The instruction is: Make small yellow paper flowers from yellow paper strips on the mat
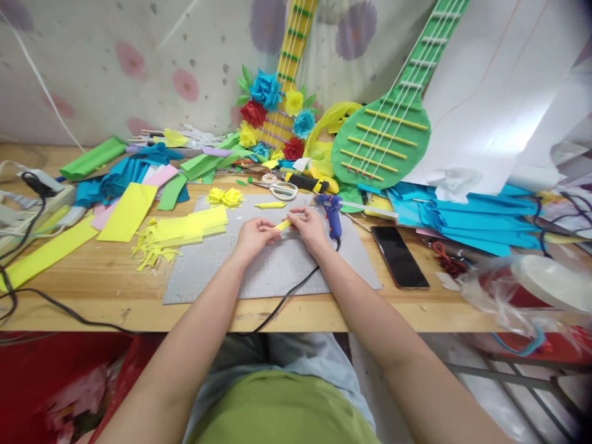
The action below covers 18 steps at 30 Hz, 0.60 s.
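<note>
Between my two hands, above the grey cutting mat [198, 277], is a small yellow strip of crepe paper [283, 226]. My left hand [256, 237] pinches its left end, and my right hand [307, 226] has the other end between thumb and fingers. Just past my hands lie folded yellow paper pieces [270, 205] and yellow paper flowers [225, 197]. A blue glue gun [332, 216] rests right of my right hand, its cord running under my right forearm. Stacked yellow paper strips [189, 225] lie to the left, beside a heap of yellow trimmings [155, 246].
White-handled scissors [283, 190] lie behind the mat. A black phone [400, 257] is on the right, near blue crepe paper [457, 216]. A green paper instrument [382, 145] and a yellow one with flowers [282, 117] lean at the back. Power strips [41, 213] stand far left.
</note>
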Tool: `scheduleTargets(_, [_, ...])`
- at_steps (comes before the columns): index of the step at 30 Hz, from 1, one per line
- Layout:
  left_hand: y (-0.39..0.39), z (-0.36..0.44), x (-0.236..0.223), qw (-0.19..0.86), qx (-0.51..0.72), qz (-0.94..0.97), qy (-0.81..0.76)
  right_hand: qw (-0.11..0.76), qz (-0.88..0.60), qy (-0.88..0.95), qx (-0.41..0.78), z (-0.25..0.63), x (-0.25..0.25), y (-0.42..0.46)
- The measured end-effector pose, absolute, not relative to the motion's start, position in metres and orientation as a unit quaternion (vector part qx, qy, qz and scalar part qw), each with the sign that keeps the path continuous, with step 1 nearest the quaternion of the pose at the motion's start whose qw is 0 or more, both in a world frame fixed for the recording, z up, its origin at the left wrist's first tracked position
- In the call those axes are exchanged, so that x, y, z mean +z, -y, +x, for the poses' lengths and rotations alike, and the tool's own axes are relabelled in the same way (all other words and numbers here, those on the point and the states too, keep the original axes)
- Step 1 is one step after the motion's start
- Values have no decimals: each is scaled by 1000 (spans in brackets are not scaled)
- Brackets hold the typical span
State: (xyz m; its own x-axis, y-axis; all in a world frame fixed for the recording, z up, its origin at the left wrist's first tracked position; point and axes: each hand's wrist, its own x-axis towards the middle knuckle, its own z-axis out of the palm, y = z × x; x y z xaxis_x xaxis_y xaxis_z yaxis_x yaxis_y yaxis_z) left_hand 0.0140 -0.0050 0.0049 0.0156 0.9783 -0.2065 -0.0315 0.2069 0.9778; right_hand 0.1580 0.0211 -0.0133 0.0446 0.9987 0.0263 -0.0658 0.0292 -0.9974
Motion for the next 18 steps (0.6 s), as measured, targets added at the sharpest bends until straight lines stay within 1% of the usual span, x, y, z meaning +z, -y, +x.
scheduleTargets(7, [6,13,6,562,452,434,-540,539,-460,482,515,158,-13,-21])
scheduleTargets(10, [6,13,6,563,457,429,-538,522,-447,499,527,157,-11,-18])
scheduleTargets(13, [6,13,6,562,455,440,-533,505,-453,529,510,155,-12,-16])
scheduleTargets(18, [5,13,5,530,444,492,-530,514,-450,549,482,154,-15,-17])
